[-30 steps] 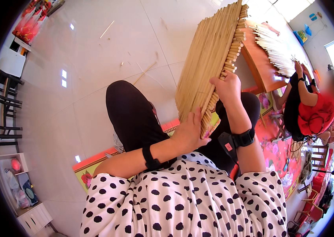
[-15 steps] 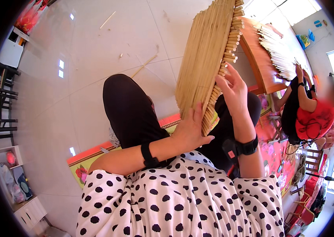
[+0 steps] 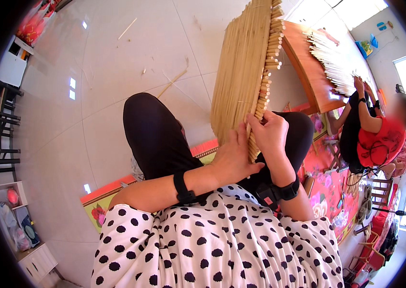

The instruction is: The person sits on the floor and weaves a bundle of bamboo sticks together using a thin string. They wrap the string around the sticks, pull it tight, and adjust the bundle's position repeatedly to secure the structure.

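A long panel of straw-coloured reed sticks [image 3: 241, 72], laid side by side, slants up from my lap toward the top of the view. Round cut ends [image 3: 274, 45] stick out unevenly along its right edge. My left hand [image 3: 234, 156] grips the panel's near end, fingers lying over the sticks and thumb out to the right. Close beside it, my right hand [image 3: 269, 135] is closed at the right edge, its fingertips pinching at the stick ends. What lies under those fingertips is partly hidden.
An orange-brown table [image 3: 304, 72] at the right bears a spread of sticks [image 3: 332, 62]. A person in red [image 3: 376, 137] sits there, hands at those sticks. A few loose sticks [image 3: 172, 84] lie on the tiled floor. Black stools [image 3: 3, 125] stand at the far left.
My right hand has moved down the panel's edge toward my left hand, its fingers closing at the stick ends. The panel has shifted slightly left.
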The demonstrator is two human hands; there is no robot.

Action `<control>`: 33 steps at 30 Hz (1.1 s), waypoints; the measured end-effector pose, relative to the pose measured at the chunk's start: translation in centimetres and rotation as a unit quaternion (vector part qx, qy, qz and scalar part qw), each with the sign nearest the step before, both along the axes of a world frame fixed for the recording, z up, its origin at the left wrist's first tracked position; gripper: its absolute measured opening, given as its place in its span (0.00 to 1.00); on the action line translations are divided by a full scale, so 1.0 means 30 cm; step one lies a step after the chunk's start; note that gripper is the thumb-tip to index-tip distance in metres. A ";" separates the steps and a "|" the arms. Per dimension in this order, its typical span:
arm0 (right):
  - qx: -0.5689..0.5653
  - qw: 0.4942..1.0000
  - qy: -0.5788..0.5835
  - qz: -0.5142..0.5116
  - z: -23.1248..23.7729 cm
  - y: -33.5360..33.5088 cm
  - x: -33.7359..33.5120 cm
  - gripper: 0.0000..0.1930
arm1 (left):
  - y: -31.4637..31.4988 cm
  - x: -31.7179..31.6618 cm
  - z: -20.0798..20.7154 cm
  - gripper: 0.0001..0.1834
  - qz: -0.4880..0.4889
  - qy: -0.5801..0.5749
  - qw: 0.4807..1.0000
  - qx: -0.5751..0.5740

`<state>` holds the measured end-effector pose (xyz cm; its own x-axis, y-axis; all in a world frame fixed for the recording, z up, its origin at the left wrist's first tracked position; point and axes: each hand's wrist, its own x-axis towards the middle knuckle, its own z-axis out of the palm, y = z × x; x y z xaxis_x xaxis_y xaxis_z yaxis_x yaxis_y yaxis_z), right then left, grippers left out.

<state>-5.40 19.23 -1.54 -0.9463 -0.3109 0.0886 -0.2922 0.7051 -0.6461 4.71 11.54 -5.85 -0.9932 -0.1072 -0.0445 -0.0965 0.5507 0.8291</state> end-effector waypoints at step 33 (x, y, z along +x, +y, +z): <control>0.116 0.981 -0.060 0.145 0.098 -0.064 -0.158 0.19 | -0.133 -0.070 0.170 0.35 -0.091 -0.103 0.990 0.029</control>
<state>-10.13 17.31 1.40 -0.8141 -0.5676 -0.1226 -0.4343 0.7353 -0.5203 2.61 7.53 -0.74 -0.9650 0.0821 -0.2492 -0.1702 0.5271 0.8326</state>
